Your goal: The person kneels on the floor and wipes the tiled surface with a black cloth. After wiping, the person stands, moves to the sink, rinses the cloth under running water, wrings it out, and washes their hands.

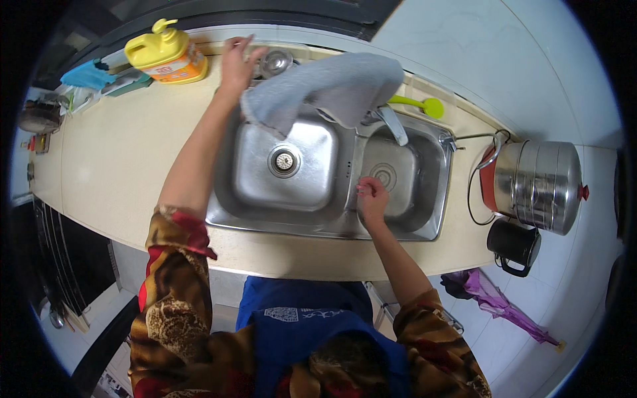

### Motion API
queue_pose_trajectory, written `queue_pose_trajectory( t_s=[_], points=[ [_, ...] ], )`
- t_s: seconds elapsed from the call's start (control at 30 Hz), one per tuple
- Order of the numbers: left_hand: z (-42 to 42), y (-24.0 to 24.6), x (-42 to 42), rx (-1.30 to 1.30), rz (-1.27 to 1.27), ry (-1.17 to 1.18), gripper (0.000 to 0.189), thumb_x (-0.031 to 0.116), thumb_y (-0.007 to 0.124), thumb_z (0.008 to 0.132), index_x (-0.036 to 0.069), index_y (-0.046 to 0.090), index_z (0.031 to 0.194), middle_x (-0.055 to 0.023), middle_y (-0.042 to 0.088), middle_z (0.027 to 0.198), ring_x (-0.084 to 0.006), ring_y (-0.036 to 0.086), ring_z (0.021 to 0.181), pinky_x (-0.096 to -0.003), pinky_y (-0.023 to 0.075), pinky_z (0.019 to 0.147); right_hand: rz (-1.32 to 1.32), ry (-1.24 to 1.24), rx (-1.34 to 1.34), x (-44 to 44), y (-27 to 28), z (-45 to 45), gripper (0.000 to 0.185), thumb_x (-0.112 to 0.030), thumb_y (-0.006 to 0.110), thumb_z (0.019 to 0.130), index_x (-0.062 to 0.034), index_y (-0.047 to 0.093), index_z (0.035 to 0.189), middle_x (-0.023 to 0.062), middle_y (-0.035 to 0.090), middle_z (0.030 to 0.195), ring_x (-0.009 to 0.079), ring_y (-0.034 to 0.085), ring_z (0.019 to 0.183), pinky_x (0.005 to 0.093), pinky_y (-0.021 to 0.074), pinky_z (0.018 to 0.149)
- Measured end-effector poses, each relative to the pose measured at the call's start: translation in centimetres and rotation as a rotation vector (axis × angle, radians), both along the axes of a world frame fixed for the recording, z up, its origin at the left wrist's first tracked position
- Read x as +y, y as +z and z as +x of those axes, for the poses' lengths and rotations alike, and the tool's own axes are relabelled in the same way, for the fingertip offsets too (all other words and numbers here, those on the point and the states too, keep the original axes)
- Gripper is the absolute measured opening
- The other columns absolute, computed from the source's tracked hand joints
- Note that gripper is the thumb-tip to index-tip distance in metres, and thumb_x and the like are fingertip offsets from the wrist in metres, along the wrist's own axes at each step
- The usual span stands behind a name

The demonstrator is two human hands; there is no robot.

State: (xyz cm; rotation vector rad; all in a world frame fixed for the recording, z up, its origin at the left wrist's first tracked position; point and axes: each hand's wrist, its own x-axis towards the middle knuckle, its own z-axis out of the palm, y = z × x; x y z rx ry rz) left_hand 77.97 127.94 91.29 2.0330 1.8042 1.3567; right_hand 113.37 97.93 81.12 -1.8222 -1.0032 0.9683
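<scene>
My left hand (238,63) is raised at the back of the counter, fingers apart and holding nothing. Just right of it are a round metal lid or strainer (276,63) and a grey-blue cloth (328,84). The cloth spreads over the back of the double stainless steel sink (278,230), covering part of the faucet (393,124); I cannot tell whether it rests on the faucet or is in the air. In the smaller right basin, near its drain (383,175), my right hand (374,201) has curled fingers with nothing visible in them.
A yellow pump jug (169,57) stands at the back left, near a blue cloth (88,74). Behind the faucet lies a lime-green brush or scoop (432,107). To the right are a stacked steel steamer (545,184), a black kettle (513,244) and a purple umbrella (502,303).
</scene>
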Motion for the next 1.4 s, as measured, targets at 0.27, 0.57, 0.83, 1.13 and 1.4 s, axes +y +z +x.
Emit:
queue_pose_trajectory(
  t_s=[0.27, 0.57, 0.83, 1.13, 1.4],
  points=[
    [2.2, -3.6, -20.6, -0.255, -0.432, 0.028, 0.009, 0.004, 0.054, 0.088, -0.005, 0.056, 0.086, -0.0165, 0.054, 0.077, -0.0291, 0.052, 0.070, -0.0404, 0.0424, 0.066, 0.013, 0.178, -0.866, 1.5, -5.6, 12.7, 0.046, -0.013, 0.055, 0.091, 0.0036, 0.047, 0.133, 0.0252, 0.047, 0.138, 0.0394, 0.042, 0.131, 0.0457, 0.0332, 0.109],
    [20.3, -4.2, -26.8, -0.001, -0.548, -0.743, 0.024, 0.006, 0.064, 0.081, 0.005, 0.050, 0.061, -0.0104, 0.051, 0.063, -0.0330, 0.053, 0.063, -0.0433, 0.0428, 0.061, 0.125, 0.504, -0.866, 5.0, -13.1, 6.7, 0.066, -0.029, 0.054, 0.091, 0.0050, 0.033, 0.144, 0.0236, 0.029, 0.152, 0.0378, 0.022, 0.144, 0.0526, 0.0138, 0.117],
    [35.4, -12.1, -22.6, 0.248, -0.618, -0.637, 0.037, 0.021, 0.058, 0.091, 0.001, 0.052, 0.122, -0.0177, 0.038, 0.144, -0.0348, 0.038, 0.133, -0.0452, 0.0332, 0.109, 0.066, 0.465, -0.929, 4.6, -13.2, 15.3, 0.063, -0.027, 0.057, 0.088, -0.0030, 0.039, 0.144, 0.0212, 0.032, 0.151, 0.0356, 0.027, 0.143, 0.0533, 0.0198, 0.115],
    [40.2, -22.6, -19.8, 0.562, -0.558, -0.548, 0.061, 0.038, 0.048, 0.095, 0.008, 0.036, 0.147, -0.0093, 0.020, 0.160, -0.0286, 0.017, 0.147, -0.0519, 0.0142, 0.117, -0.191, 0.691, -0.656, 3.0, -12.4, 15.0, 0.070, -0.038, 0.056, 0.088, -0.0036, 0.035, 0.146, 0.0235, 0.027, 0.154, 0.0379, 0.026, 0.143, 0.0548, 0.0194, 0.114],
    [40.4, -19.2, -27.1, 0.140, -0.412, -0.790, 0.041, 0.031, 0.048, 0.095, 0.006, 0.059, 0.126, -0.0190, 0.035, 0.151, -0.0427, 0.024, 0.142, -0.0577, 0.0158, 0.115, 0.050, 0.644, -1.113, 4.0, -12.1, 15.0, 0.064, -0.035, 0.054, 0.092, -0.0141, 0.034, 0.149, 0.0184, 0.023, 0.157, 0.0309, 0.019, 0.147, 0.0552, 0.0169, 0.115]
  ],
)
